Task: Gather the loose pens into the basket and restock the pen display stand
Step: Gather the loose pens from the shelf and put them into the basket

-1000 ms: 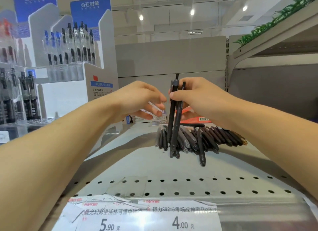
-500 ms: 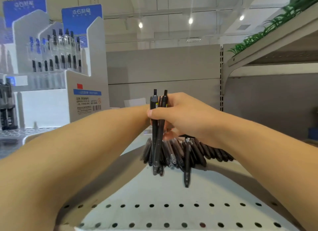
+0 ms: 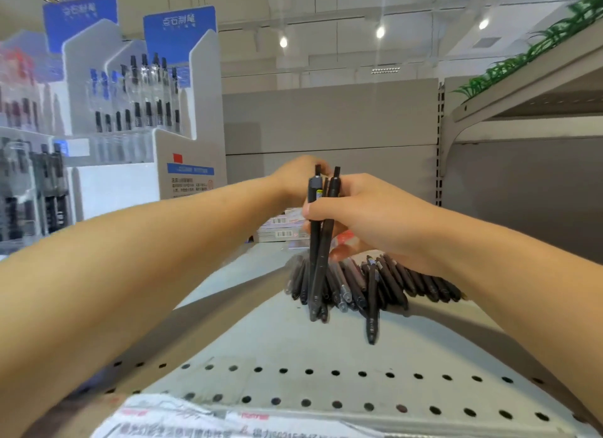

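Note:
My right hand grips a small bundle of black pens upright, their tips resting on the grey perforated shelf. My left hand reaches in behind the bundle's tops; its fingers are hidden by the pens and my right hand. A pile of loose black pens lies on the shelf just behind and right of the bundle, with one pen sticking out toward me. The white and blue pen display stand stands at the left, with pens in its upper slots. No basket is in view.
Flat boxes with barcodes lie at the back of the shelf behind my hands. Price labels run along the shelf's front edge. An upper shelf with green plants juts out at the right. More pen racks fill the far left.
My left hand has moved right, from beside the bundle to behind it and my right hand. My right hand keeps its grip on the upright pens.

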`<state>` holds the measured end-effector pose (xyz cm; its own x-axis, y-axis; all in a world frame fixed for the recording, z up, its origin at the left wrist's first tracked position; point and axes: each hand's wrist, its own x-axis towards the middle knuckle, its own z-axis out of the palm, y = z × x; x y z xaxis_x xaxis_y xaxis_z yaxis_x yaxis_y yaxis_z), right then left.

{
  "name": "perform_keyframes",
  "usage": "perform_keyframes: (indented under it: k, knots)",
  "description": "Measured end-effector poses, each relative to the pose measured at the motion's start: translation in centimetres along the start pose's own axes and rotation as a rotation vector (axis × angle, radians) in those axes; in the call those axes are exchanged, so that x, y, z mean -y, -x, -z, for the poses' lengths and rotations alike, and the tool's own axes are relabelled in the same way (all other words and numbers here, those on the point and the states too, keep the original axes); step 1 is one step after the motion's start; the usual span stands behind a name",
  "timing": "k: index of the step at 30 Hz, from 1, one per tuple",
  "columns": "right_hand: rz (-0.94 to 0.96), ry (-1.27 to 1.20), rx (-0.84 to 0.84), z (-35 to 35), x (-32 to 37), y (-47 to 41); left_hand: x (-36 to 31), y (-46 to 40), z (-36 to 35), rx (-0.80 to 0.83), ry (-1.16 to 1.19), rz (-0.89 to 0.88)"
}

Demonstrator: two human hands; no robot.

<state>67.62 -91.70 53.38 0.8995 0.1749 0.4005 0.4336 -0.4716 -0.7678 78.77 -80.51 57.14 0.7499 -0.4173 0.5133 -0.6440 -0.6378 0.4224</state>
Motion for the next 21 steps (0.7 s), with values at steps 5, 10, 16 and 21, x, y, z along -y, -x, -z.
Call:
perform_keyframes:
  k: [5,10,16,21]
  knots:
    - [0.000,0.020,0.008,0.1,0.1,0.2,1.9,4.0,2.3,-0.078,0.251,-0.036]
    - [-0.004,0.047,-0.018,0.3,-0.5,0.0,2.4,6.2,2.8,0.024,0.322,-0.062]
    - [0.016,0.055,-0.009,0.5,-0.9,-0.2,1.0,7.2,2.4,0.045,0.303,-0.062]
    - [0.058,0.056,-0.038,0.0,-0.9,-0.1,0.5,7.4,2.6,0.018,0.378,-0.015]
